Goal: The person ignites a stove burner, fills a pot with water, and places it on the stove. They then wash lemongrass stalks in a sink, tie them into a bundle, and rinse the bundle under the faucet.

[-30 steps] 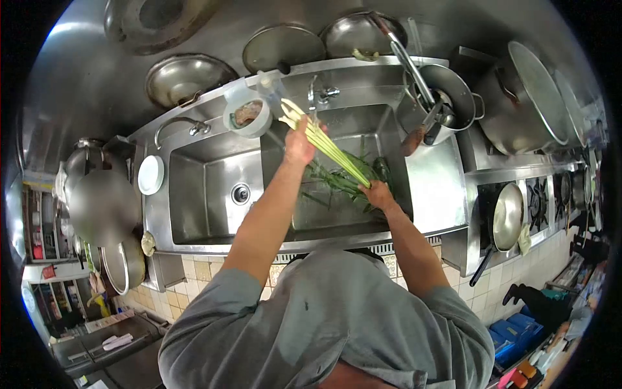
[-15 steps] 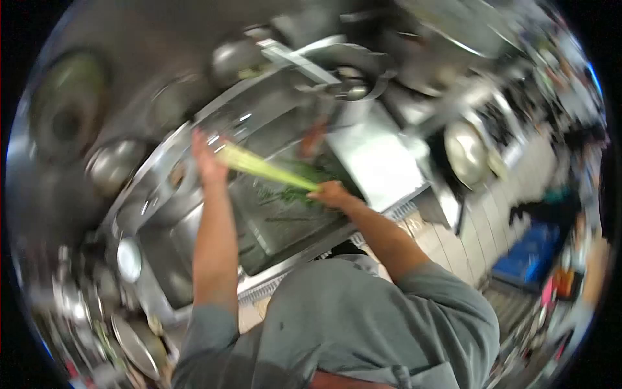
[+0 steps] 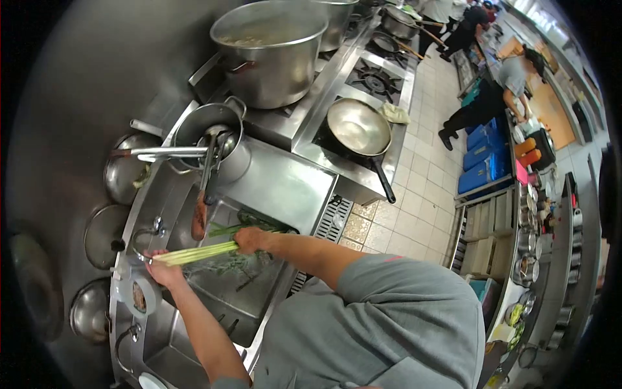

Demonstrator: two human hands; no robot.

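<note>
A bunch of long pale-green stalks point(image 3: 198, 253) stretches across the sink point(image 3: 236, 318) between my hands. My right hand point(image 3: 250, 240) is closed around the bunch toward its darker green end. My left hand point(image 3: 166, 269) holds the pale ends, its fingers partly hidden behind them. Below the bunch, loose green leaves point(image 3: 249, 266) lie in the sink. A curved faucet point(image 3: 144, 238) stands by my left hand. A brownish-red handle point(image 3: 199, 217) hangs over the sink close to the stalks.
A pot with ladles point(image 3: 236, 162) stands beyond the steel counter point(image 3: 278, 181). Farther off are a large stockpot point(image 3: 272, 68) and a frying pan point(image 3: 359, 126) on the stove. Another person point(image 3: 508, 84) works at the right. Blue bins point(image 3: 479, 165) sit beneath that counter.
The camera view has turned toward the right and sharpened. Both hands keep the stalks between them. My left hand's extended fingers now curl about the pale ends.
</note>
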